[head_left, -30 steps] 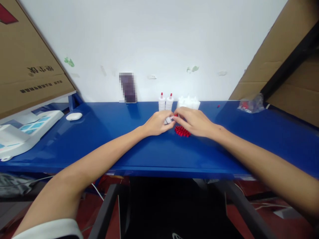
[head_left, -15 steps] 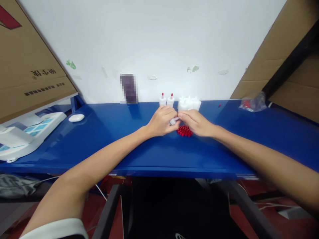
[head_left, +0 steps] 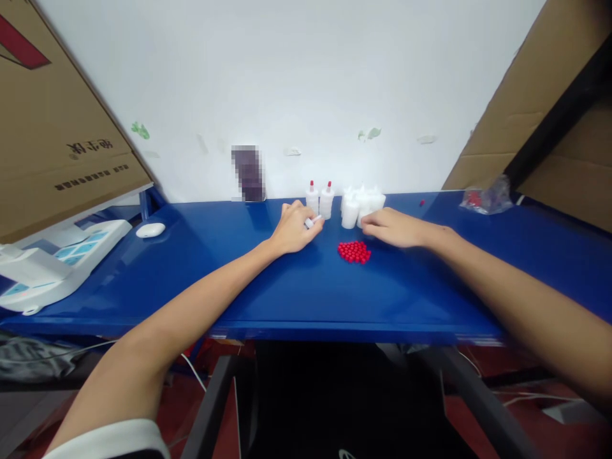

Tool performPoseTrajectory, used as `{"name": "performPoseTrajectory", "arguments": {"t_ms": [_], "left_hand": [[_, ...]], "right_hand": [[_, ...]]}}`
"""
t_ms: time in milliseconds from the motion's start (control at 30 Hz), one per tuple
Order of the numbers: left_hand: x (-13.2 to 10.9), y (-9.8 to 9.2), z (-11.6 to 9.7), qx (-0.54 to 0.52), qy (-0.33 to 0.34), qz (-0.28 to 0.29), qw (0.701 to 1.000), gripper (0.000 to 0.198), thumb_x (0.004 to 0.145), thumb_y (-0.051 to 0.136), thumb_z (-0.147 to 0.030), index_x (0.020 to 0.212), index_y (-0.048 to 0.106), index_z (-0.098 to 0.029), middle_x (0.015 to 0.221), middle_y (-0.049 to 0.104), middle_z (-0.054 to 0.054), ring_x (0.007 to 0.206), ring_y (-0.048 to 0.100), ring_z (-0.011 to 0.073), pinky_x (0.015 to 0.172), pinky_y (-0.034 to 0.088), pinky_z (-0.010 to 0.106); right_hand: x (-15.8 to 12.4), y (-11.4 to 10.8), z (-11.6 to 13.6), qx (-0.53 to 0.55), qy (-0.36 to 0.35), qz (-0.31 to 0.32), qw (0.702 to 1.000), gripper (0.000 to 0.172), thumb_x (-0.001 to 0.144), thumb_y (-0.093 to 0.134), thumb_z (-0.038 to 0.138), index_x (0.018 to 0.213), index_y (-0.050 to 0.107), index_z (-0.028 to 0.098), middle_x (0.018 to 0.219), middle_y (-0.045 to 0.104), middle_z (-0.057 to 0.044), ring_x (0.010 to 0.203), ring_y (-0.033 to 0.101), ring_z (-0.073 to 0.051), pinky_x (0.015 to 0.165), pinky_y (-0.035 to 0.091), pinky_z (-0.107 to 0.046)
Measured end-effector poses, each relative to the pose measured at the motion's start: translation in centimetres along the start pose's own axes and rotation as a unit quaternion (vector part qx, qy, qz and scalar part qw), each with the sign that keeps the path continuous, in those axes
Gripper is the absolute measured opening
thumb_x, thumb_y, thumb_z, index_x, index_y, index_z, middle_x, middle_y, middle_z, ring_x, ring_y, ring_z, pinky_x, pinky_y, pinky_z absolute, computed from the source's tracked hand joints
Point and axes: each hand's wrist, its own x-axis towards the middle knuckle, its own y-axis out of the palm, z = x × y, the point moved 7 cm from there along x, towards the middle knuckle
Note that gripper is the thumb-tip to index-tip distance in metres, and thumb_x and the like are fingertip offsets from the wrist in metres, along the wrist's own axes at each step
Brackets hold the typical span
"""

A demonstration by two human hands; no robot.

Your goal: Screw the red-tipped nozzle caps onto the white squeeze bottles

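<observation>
My left hand is closed round a small white bottle, carrying it close to two capped bottles with red tips at the back of the blue table. My right hand reaches to a cluster of uncapped white bottles, its fingers curled on one of them. A pile of small red caps lies on the table between and in front of both hands.
A white device and a white mouse-like object sit at the left. Cardboard boxes lean at the left and right. A clear bag with red bits and one stray red cap lie at the back right.
My hands were together over the red caps, working on one bottle. They have parted: the left carried the bottle back toward the capped pair, the right moved to the uncapped cluster.
</observation>
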Motion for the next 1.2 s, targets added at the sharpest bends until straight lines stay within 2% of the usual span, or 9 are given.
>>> {"name": "performPoseTrajectory", "arguments": {"t_ms": [67, 167, 300, 467, 633, 700, 833, 967, 1200], "left_hand": [[-0.1, 0.5, -0.3, -0.01, -0.004, 0.023, 1.0, 0.044, 0.099, 0.046, -0.043, 0.064, 0.057, -0.019, 0.069, 0.067, 0.004, 0.081, 0.057, 0.0221, 0.09, 0.041, 0.044], [-0.4, 1.0, -1.3, -0.022, 0.024, 0.057, 0.998, 0.044, 0.099, 0.045, -0.04, 0.064, 0.058, -0.019, 0.066, 0.067, 0.001, 0.067, 0.058, 0.0169, 0.087, 0.045, 0.04], [-0.8, 1.2, -2.4, 0.011, 0.072, 0.09, 0.993, 0.04, 0.098, 0.045, -0.039, 0.068, 0.063, -0.019, 0.063, 0.063, 0.002, 0.056, 0.053, 0.015, 0.065, 0.042, 0.031], [-0.9, 1.3, -3.1, 0.04, 0.108, 0.101, 0.988, 0.039, 0.098, 0.043, -0.038, 0.071, 0.063, -0.019, 0.065, 0.064, 0.003, 0.056, 0.055, 0.0156, 0.058, 0.037, 0.03], [-0.9, 1.4, -3.1, 0.053, 0.104, 0.11, 0.987, 0.039, 0.098, 0.043, -0.039, 0.072, 0.063, -0.019, 0.068, 0.066, 0.004, 0.058, 0.056, 0.0161, 0.057, 0.035, 0.03], [-0.9, 1.4, -3.0, 0.058, 0.096, 0.11, 0.988, 0.039, 0.098, 0.043, -0.04, 0.072, 0.063, -0.019, 0.068, 0.066, 0.004, 0.058, 0.056, 0.0161, 0.057, 0.035, 0.03], [-0.9, 1.5, -3.0, 0.06, 0.091, 0.116, 0.987, 0.04, 0.099, 0.042, -0.04, 0.072, 0.063, -0.019, 0.068, 0.066, 0.004, 0.058, 0.056, 0.0163, 0.058, 0.034, 0.03], [-0.8, 1.6, -2.9, 0.065, 0.089, 0.118, 0.987, 0.039, 0.098, 0.044, -0.04, 0.073, 0.064, -0.019, 0.069, 0.067, 0.005, 0.059, 0.058, 0.0171, 0.058, 0.034, 0.03], [-0.9, 1.8, -2.8, 0.066, 0.083, 0.128, 0.986, 0.039, 0.099, 0.043, -0.041, 0.074, 0.063, -0.019, 0.07, 0.066, 0.004, 0.062, 0.058, 0.0172, 0.059, 0.033, 0.03]], "right_hand": [[0.0, 0.6, -0.5, -0.037, 0.037, 0.038, 0.998, 0.025, 0.092, 0.049, 0.033, 0.069, 0.051, 0.022, 0.07, 0.06, -0.003, 0.065, 0.053, -0.019, 0.066, 0.037, -0.035], [0.0, 1.0, -1.1, -0.082, 0.077, 0.055, 0.992, 0.026, 0.094, 0.049, 0.037, 0.075, 0.059, 0.022, 0.075, 0.065, -0.006, 0.069, 0.057, -0.021, 0.064, 0.036, -0.035], [0.0, 1.2, -1.4, -0.092, 0.079, 0.06, 0.991, 0.035, 0.099, 0.044, 0.039, 0.072, 0.059, 0.021, 0.075, 0.068, -0.007, 0.068, 0.06, -0.022, 0.065, 0.038, -0.036], [0.0, 1.0, -0.9, -0.087, 0.084, 0.066, 0.99, 0.04, 0.097, 0.049, 0.036, 0.06, 0.051, 0.022, 0.064, 0.062, -0.006, 0.062, 0.057, -0.021, 0.066, 0.039, -0.037], [-0.1, 0.6, 0.0, -0.117, 0.099, 0.051, 0.987, 0.042, 0.095, 0.047, 0.03, 0.055, 0.052, 0.021, 0.058, 0.059, -0.004, 0.06, 0.055, -0.02, 0.084, 0.041, -0.045], [-0.1, 0.6, -0.1, -0.104, 0.107, 0.054, 0.987, 0.041, 0.094, 0.047, 0.03, 0.055, 0.052, 0.021, 0.057, 0.058, -0.005, 0.059, 0.054, -0.019, 0.077, 0.042, -0.043], [-0.2, 0.8, -0.2, -0.056, 0.075, 0.053, 0.994, 0.032, 0.091, 0.049, 0.03, 0.06, 0.051, 0.022, 0.062, 0.061, -0.005, 0.06, 0.054, -0.019, 0.063, 0.039, -0.037], [-0.3, 0.8, 0.4, -0.031, 0.043, 0.057, 0.997, 0.023, 0.088, 0.049, 0.027, 0.066, 0.055, 0.022, 0.067, 0.063, -0.004, 0.063, 0.055, -0.019, 0.066, 0.04, -0.035], [-0.4, 1.1, 1.0, -0.011, 0.022, 0.07, 0.997, 0.029, 0.093, 0.043, 0.029, 0.066, 0.05, 0.022, 0.072, 0.061, -0.005, 0.067, 0.055, -0.019, 0.069, 0.04, -0.035]]}}
